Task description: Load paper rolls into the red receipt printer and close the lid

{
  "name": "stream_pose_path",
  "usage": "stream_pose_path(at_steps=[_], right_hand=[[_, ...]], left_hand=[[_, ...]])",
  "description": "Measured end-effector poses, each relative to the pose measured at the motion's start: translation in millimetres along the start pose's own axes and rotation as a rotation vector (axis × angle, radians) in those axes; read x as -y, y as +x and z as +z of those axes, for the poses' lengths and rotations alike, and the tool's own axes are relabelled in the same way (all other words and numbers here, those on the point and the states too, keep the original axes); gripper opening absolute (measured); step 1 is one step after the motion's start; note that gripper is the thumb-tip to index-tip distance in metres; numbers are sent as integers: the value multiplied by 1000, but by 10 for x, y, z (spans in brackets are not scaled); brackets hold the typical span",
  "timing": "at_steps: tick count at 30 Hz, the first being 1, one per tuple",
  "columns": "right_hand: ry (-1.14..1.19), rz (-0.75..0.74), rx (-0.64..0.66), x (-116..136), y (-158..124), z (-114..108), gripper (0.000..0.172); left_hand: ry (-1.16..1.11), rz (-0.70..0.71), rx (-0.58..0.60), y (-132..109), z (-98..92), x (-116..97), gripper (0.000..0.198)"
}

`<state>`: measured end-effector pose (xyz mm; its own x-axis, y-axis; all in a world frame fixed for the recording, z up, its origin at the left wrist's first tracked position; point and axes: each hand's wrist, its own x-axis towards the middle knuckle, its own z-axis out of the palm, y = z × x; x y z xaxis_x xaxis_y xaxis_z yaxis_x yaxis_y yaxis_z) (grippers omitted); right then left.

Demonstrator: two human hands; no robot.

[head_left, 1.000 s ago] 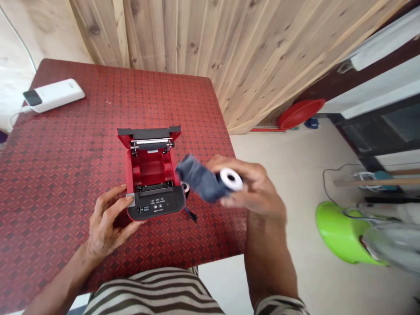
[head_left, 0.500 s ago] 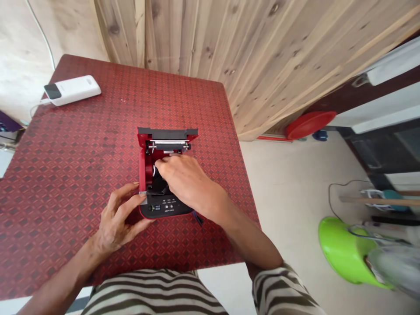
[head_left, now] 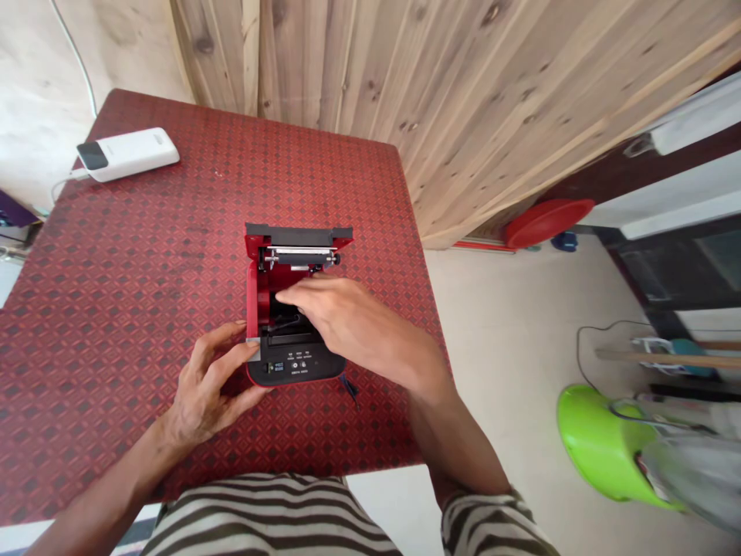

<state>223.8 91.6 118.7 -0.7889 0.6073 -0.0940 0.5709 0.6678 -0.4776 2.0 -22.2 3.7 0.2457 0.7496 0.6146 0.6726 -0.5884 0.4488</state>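
A small red and black receipt printer (head_left: 292, 364) stands on the red patterned table (head_left: 116, 270) with its lid (head_left: 298, 232) tipped back. My left hand (head_left: 211, 386) grips its front left corner, thumb on top. My right hand (head_left: 353, 324) hovers flat over the open paper compartment, fingers stretched out to the left. Something dark (head_left: 283, 310) lies in the compartment under the fingertips. The white paper roll is hidden from view.
A white power bank (head_left: 127, 153) with a cable lies at the table's far left corner. A wooden plank wall rises behind the table. On the floor to the right are a green plastic seat (head_left: 602, 440), a red basin (head_left: 547, 220) and cables.
My right hand carried a white paper roll wrapped in dark cloth from the right into the printer's compartment, then flattened out above it. My left hand stayed on the printer.
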Motion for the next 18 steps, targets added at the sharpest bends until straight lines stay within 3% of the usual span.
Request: stream_pose_path(at_steps=[4, 10, 14, 18], right_hand=[[168, -173, -142, -64, -265, 13, 28], [198, -171, -358, -89, -350, 284, 19], [184, -162, -508, -22, -437, 402, 19], [88, -111, -618, 66, -538, 475, 22]], left_hand=[[-7, 0, -7, -17, 4, 7, 65], [-9, -28, 58, 67, -217, -39, 70], [81, 11, 46, 483, -365, 20, 84], [93, -2, 93, 1078, -302, 154, 94]])
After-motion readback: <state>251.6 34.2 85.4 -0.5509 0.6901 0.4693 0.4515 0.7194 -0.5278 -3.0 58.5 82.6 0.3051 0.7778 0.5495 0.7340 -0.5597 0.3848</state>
